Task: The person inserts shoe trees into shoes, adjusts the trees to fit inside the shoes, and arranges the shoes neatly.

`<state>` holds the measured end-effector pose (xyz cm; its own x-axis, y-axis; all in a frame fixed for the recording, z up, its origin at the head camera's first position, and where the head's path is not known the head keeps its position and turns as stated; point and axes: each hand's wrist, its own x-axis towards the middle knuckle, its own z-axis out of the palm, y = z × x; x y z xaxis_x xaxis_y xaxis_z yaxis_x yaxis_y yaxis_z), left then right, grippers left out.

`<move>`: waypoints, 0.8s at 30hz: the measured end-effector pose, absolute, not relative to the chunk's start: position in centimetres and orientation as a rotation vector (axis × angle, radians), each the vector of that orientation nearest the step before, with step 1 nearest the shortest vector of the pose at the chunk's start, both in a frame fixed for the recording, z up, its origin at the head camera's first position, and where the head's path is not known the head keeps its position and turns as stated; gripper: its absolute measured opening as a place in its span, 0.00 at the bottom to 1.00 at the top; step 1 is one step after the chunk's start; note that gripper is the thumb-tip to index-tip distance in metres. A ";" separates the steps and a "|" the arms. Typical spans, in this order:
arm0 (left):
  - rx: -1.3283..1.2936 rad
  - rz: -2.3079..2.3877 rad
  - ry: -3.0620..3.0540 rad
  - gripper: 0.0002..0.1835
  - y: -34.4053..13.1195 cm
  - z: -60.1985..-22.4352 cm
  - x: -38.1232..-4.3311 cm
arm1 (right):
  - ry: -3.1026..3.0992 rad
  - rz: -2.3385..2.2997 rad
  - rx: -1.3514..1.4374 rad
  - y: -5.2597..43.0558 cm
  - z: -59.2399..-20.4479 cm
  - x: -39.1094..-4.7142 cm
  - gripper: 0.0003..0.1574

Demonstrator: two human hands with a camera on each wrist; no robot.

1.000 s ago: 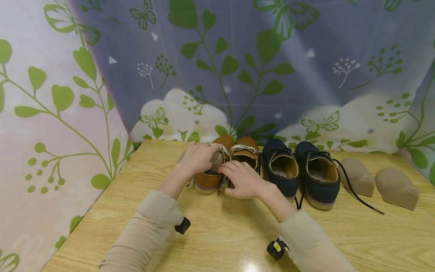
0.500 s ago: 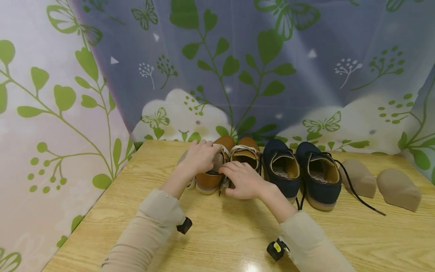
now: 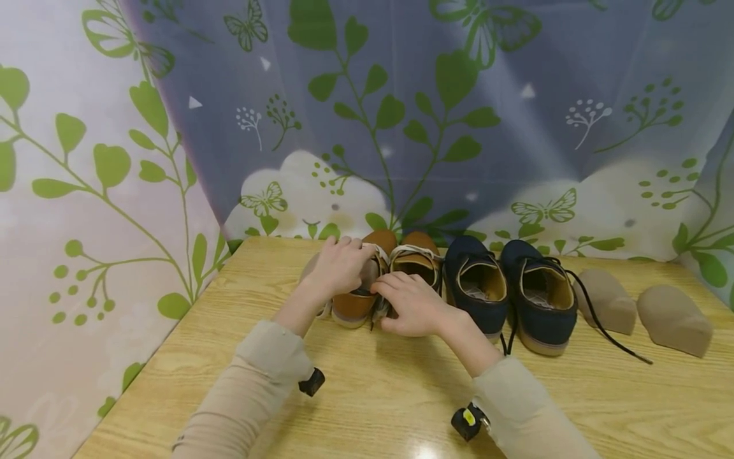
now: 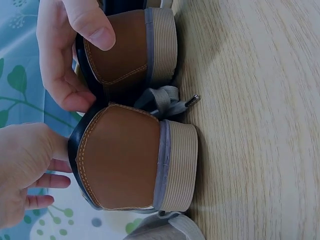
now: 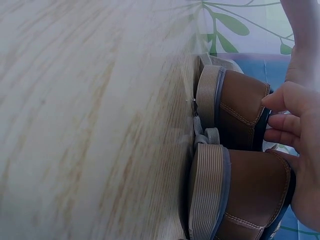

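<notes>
A pair of brown leather shoes with pale laces stands on the table, heels towards me. My left hand (image 3: 339, 268) grips the left brown shoe (image 4: 120, 157) at its heel collar, thumb at the rim and fingers bent beyond it. My right hand (image 3: 414, 306) curls over the gap between the heels, and its fingers hold the left shoe's collar on the inner side. Close beside it is the right brown shoe (image 5: 255, 182). A greyish surface shows inside the left shoe's opening; I cannot tell what it is. Some fingertips are hidden behind the collars.
To the right stand two navy shoes (image 3: 476, 287) with black laces, one lace (image 3: 608, 331) trailing over the table (image 3: 367, 395). Two beige shoe inserts (image 3: 673, 319) lie farther right. Another beige piece (image 3: 308, 264) is partly hidden by the left hand. A patterned cloth (image 3: 378, 127) hangs behind.
Both hands stay at the brown shoes with hardly any motion. The whole head view has shifted very slightly; nothing has visibly been taken hold of or let go.
</notes>
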<state>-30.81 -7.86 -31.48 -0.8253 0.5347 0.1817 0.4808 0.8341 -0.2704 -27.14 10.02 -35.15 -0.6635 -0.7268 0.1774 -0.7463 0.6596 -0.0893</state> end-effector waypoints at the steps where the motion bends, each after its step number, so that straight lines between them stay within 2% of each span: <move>1: -0.779 0.311 -2.760 0.25 -7.8 -31.5 -30.8 | -2.747 0.232 1.223 10.0 -35.2 -27.2 0.31; 16: -0.771 0.341 -2.779 0.22 -7.2 -31.7 -31.2 | -2.751 0.234 1.217 9.9 -35.2 -27.2 0.31; 24: -0.763 0.354 -2.800 0.24 -7.2 -31.7 -31.2 | -2.758 0.244 1.218 9.9 -35.1 -27.1 0.31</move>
